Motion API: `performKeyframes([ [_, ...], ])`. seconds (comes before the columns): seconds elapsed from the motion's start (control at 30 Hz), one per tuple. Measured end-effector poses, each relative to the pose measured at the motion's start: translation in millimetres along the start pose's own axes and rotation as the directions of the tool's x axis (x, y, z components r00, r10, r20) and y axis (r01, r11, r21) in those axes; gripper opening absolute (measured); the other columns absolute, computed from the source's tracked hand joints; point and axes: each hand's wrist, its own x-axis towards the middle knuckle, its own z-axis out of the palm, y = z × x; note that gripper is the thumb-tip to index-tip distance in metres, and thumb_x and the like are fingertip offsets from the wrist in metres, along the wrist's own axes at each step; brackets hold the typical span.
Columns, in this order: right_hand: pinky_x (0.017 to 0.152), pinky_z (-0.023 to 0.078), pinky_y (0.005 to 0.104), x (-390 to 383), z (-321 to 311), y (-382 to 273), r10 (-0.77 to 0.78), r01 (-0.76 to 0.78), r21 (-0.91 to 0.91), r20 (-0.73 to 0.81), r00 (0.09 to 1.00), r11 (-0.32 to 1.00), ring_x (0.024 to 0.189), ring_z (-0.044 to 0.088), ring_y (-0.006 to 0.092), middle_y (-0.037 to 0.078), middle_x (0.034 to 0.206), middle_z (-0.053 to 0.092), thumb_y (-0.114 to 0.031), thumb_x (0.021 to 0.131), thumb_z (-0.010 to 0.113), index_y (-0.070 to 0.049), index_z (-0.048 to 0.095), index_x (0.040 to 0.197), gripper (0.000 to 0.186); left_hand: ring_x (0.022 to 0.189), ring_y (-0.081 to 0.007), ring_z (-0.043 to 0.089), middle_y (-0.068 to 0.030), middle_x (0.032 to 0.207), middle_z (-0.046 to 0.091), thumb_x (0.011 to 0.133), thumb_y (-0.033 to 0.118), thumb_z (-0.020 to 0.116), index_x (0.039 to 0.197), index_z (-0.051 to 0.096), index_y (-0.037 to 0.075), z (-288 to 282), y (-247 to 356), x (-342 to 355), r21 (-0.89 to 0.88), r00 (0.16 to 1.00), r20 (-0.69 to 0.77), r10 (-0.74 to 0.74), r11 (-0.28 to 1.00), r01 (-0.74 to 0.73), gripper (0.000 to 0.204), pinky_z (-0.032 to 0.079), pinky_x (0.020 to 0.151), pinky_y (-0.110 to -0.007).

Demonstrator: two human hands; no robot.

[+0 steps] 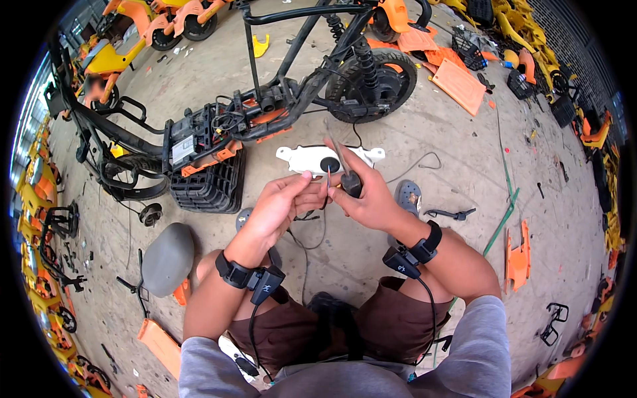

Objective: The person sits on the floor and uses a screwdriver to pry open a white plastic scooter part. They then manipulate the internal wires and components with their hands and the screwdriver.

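My right hand [368, 196] is wrapped around a screwdriver [352, 184] with a dark handle; its metal shaft points up and away from me. The fingers of my left hand [282, 199] are closed on a thin dark cable [328, 178], and the right fingertips meet them there. Just beyond both hands, a white plastic part [304, 158] with a mounting ear at each end and a round black piece [329, 164] lies on the floor. The fingers partly hide the cable.
A stripped black scooter frame [285, 73] with a rear wheel [378, 83] stands ahead, a black crate [209, 182] by it. A grey seat [168, 260] lies left. Orange panels [459, 86] and a green strip [502, 222] lie right. My shoes [408, 196] flank the work.
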Motion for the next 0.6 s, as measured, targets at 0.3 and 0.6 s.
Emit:
performKeyframes([
  [0.3, 0.08, 0.052, 0.0347, 3.2, 7.0, 11.3, -0.199, 0.179, -0.226, -0.072, 0.977, 0.958, 0.082, 0.068, 0.0279, 0.013, 0.093, 0.07, 0.002, 0.077, 0.056, -0.017, 0.017, 0.156, 0.091, 0.097, -0.0267, 0.068, -0.022, 0.11, 0.068, 0.1, 0.04, 0.051, 0.11, 0.056, -0.005, 2.5, 7.6, -1.5, -0.183, 0.999, 0.005, -0.038, 0.982, 0.038, 0.046, 0.052, 0.093, -0.039],
  [0.6, 0.074, 0.05, 0.0316, 1.8, 8.0, 13.1, -0.19, 0.184, -0.276, 0.007, 0.982, 0.943, 0.071, 0.066, 0.0276, 0.009, 0.078, 0.067, 0.003, 0.077, 0.055, -0.018, 0.017, 0.156, 0.091, 0.103, -0.0303, 0.066, -0.0238, 0.108, 0.067, 0.098, 0.047, 0.051, 0.118, 0.054, -0.006, -4.3, 12.0, -2.6, -0.244, 0.991, -0.055, -0.118, 0.964, 0.102, 0.057, 0.049, 0.099, -0.042],
])
